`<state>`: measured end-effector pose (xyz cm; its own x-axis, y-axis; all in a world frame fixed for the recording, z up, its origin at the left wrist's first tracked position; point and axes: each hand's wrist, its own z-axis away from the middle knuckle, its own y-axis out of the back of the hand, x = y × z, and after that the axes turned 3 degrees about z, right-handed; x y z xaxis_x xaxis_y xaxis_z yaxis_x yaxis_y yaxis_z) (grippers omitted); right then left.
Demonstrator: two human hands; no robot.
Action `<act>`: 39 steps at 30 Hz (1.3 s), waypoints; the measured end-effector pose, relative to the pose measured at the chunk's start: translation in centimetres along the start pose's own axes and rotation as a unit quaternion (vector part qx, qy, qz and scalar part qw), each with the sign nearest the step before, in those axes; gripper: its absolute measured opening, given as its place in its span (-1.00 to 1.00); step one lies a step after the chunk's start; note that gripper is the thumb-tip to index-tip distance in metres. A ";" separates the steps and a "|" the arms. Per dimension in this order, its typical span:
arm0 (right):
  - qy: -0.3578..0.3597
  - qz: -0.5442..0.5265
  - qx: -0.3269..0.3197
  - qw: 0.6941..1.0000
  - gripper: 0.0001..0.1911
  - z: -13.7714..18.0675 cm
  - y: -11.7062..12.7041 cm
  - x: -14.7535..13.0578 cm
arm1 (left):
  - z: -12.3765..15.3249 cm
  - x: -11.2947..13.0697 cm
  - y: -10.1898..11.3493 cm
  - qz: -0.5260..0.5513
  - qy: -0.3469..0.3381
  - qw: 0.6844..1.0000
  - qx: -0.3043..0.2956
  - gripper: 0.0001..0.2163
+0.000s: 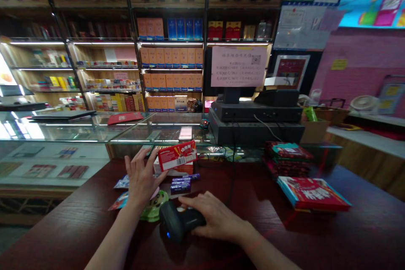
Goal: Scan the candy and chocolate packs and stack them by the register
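Note:
My left hand [142,177] grips a small red snack box [177,156] by its left end, holding it tilted above the counter with a white barcode label facing me. In my right hand [218,219] is a black barcode scanner [180,221], fingers wrapped round its handle and a blue light glowing on it. Purple stick-shaped packs [181,184] lie between the hands. Beneath my left wrist rests a green packet [155,206], partly hidden by the arm and the scanner. Blue packets [122,182] stick out left of the wrist.
On the right, a red and blue snack pack [313,194] lies before a stack of dark red packets [286,156]. A monitor with a paper sign [238,67] stands on a black cash drawer [253,133]. Glass display cases [72,135] border the wooden counter [79,219].

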<state>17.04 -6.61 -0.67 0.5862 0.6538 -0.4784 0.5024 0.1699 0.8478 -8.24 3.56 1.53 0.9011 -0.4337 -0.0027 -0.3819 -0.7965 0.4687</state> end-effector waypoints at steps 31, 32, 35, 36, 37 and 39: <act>-0.295 -0.524 0.254 0.758 -0.39 0.2 5.3 1.7 | -0.7 2.9 1.3 0.078 -0.120 0.990 0.000 -0.42; -0.300 -0.530 0.251 0.752 -0.39 0.3 5.5 1.5 | -0.8 3.0 1.4 0.081 -0.124 0.989 0.002 -0.42; -0.319 -0.539 0.246 0.740 -0.38 0.6 5.9 1.1 | -1.0 3.3 1.7 0.092 -0.140 0.986 0.011 -0.42; -0.322 -0.538 0.243 0.740 -0.38 0.7 5.9 1.0 | -1.1 3.5 1.8 0.096 -0.146 0.985 0.013 -0.42; -0.323 -0.535 0.241 0.742 -0.39 0.8 5.9 1.0 | -1.1 3.6 1.9 0.101 -0.150 0.983 0.014 -0.41; -0.323 -0.528 0.241 0.748 -0.40 1.0 5.8 1.1 | -1.2 3.9 2.2 0.108 -0.156 0.982 0.016 -0.40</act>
<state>21.24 -5.69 3.45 -0.1929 -0.1758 -0.9653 0.9811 -0.0476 -0.1874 -5.34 0.64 3.56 0.6936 -0.6979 -0.1785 -0.5678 -0.6822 0.4605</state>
